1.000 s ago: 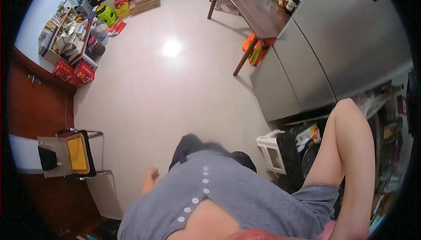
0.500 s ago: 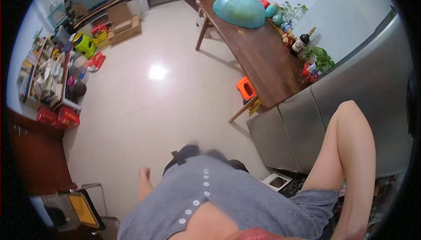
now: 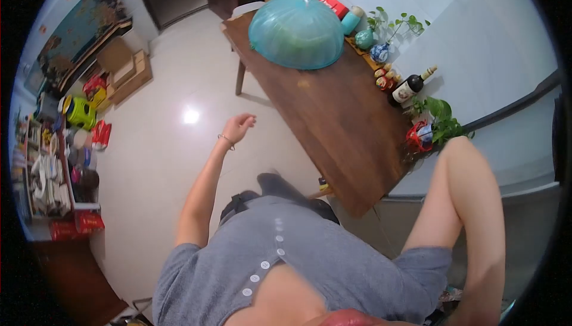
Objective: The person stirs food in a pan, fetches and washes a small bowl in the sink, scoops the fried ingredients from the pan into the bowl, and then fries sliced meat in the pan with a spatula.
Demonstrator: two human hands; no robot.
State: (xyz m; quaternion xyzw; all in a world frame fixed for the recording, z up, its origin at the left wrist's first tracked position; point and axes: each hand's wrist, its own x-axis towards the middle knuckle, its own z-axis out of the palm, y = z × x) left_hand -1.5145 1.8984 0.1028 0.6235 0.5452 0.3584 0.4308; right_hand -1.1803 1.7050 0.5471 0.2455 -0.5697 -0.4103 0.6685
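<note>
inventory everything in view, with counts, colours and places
Table: one, brown, right of centre
Dome cover: one, blue-green, table's far end
Flask: one, teal, right of cover
Vases: two, turquoise and blue-white, wall side
Bottle: one, dark, wall side
Leafy plant: green, table's right corner
Cardboard boxes: several, brown, upper-left floor
Container: one, lime, left
Shelf clutter: many, mixed, left, too small to tell
Door: one, reddish-brown, lower left
Bracelet: one, silvery, left wrist
Shirt: one, grey, bottom
Left hand: one, bare, above floor
Right arm: one, bent, right; hand unseen
</note>
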